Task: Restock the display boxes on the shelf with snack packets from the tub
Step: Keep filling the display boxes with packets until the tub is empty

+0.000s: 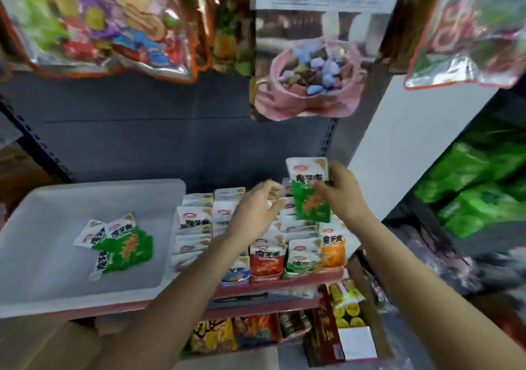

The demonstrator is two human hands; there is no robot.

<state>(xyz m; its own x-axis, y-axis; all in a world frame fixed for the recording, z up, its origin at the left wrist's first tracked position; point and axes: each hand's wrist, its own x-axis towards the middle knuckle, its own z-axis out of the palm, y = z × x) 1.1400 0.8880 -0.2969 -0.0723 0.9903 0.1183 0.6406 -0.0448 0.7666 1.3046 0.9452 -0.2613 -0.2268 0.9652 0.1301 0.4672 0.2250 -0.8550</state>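
Observation:
My right hand [340,191] grips a green-and-white snack packet [310,196] upright above the rows of packets in the display boxes [273,277] on the shelf. My left hand [257,208] hovers just left of that packet over the rows, fingers loosely curled and holding nothing. The white tub [42,227] sits on the shelf to the left, with a few green packets [119,245] lying flat on its bottom.
Large snack bags [108,22] hang overhead, and a pink-bowl bag [307,67] dangles above the boxes. A white post [378,147] stands to the right, with green bags [478,187] beyond it. More snacks [250,332] fill the shelf below.

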